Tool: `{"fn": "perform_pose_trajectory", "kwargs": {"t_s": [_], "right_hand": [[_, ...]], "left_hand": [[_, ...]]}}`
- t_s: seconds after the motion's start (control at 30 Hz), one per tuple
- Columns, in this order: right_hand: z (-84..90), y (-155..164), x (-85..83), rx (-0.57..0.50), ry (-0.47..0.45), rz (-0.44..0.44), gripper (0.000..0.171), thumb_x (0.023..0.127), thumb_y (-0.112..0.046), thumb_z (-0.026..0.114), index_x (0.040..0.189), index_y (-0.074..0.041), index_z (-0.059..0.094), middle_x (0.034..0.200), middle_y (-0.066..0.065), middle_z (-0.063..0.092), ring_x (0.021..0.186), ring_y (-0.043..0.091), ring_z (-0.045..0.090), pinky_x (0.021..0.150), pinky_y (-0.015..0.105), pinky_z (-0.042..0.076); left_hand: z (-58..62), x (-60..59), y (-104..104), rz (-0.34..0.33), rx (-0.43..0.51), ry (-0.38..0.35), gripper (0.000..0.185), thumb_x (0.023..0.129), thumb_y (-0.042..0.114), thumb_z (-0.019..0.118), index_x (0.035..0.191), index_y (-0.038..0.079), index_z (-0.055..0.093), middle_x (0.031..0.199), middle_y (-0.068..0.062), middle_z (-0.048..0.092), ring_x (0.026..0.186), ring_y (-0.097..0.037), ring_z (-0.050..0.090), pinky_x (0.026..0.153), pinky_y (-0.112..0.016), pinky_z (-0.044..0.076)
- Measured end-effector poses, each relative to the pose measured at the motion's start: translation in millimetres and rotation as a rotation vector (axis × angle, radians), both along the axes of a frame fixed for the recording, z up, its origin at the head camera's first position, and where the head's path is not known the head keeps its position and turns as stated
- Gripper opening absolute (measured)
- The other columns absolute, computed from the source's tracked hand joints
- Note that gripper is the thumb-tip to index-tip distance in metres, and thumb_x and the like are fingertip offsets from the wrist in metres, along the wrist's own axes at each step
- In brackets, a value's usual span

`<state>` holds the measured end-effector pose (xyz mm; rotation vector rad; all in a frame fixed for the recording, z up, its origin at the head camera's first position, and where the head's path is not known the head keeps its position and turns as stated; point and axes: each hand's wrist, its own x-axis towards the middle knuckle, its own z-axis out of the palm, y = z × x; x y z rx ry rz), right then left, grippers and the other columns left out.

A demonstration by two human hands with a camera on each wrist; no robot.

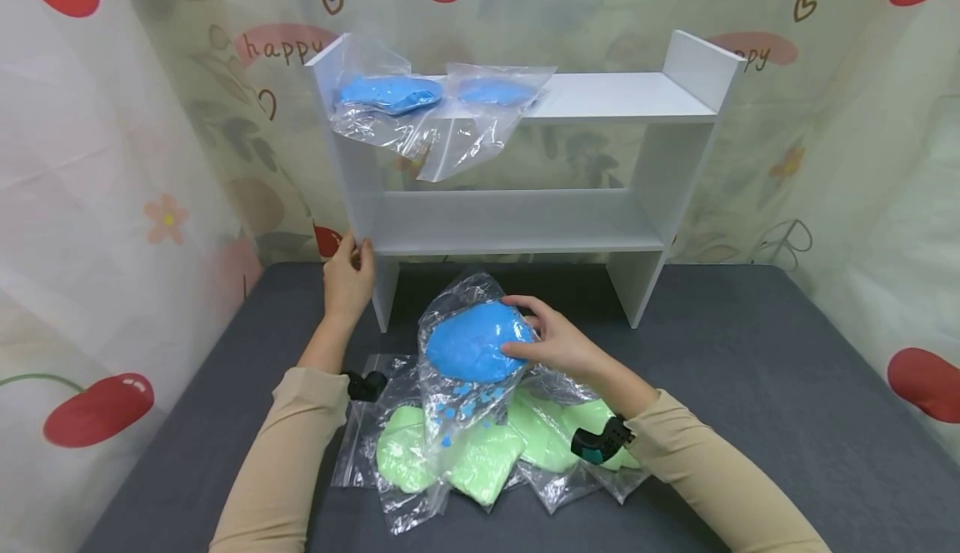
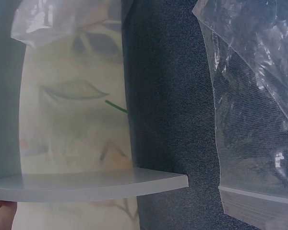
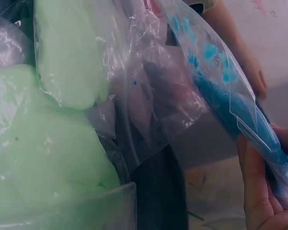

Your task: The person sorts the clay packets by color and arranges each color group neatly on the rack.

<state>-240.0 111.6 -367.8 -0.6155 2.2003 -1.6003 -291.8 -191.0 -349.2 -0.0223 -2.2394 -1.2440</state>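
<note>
Blue-filled bag (image 1: 476, 353) pinched at its right edge by thumb and fingers of right hand (image 1: 558, 338), out in front of white shelf unit (image 1: 517, 221), overlapping green-filled bags (image 1: 483, 457) in head view; contact with those unclear. Left hand (image 1: 349, 282) at outside of unit's left side panel; firm grip or light touch, cannot tell. For a good carry: pinch the thick fill, not just slick film; probably soft, so watch for sag. Lift loose lower end clear to avoid snagging. Brace unit gently, no shove.

Materials: clear film, glossy, crinkled. Blue fill a smooth flattened oval, small blue bits scattered below. Green fill pale, in lumpy slabs. Unit in flat smooth boards. Two more blue-filled bags (image 1: 392, 95) on top board, film draping over front edge. Underneath, dark grey desk (image 1: 750, 370), fine-textured. Behind, printed backdrop (image 1: 570, 28).
</note>
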Motion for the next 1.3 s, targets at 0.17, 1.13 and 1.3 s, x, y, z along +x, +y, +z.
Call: {"fn": "perform_pose_trajectory", "kwargs": {"t_s": [0.17,1.13,1.3], "right_hand": [[3.5,5,1.5,-0.024,0.018,0.003,0.071,0.086,-0.016,0.068,0.145,-0.017,0.028,0.135,0.024,0.047,0.091,0.014,0.062,0.073,0.029,0.05],[24.0,29,5.4,-0.057,0.102,-0.084,0.067,0.088,-0.019,0.065,0.144,-0.021,0.03,0.155,0.02,0.008,0.068,0.013,0.059,0.059,0.025,0.043],[27.7,31,8.5,-0.051,0.119,-0.094,0.067,0.087,-0.019,0.066,0.144,-0.022,0.03,0.156,0.016,0.009,0.118,0.031,0.052,0.057,0.028,0.04]], "left_hand": [[-0.4,-0.5,0,0.004,0.0,0.0,0.039,0.098,0.023,0.042,0.133,0.009,0.049,0.127,-0.019,0.059,0.109,-0.036,0.062,0.078,-0.052,0.053],[-0.2,-1.8,0,-0.001,0.008,-0.005,0.04,0.098,0.022,0.042,0.135,0.009,0.048,0.13,-0.017,0.057,0.112,-0.035,0.061,0.083,-0.051,0.052],[-0.3,-1.9,0,0.0,0.009,0.0,0.04,0.098,0.021,0.043,0.135,0.009,0.048,0.13,-0.017,0.057,0.112,-0.035,0.061,0.083,-0.051,0.052]]}}
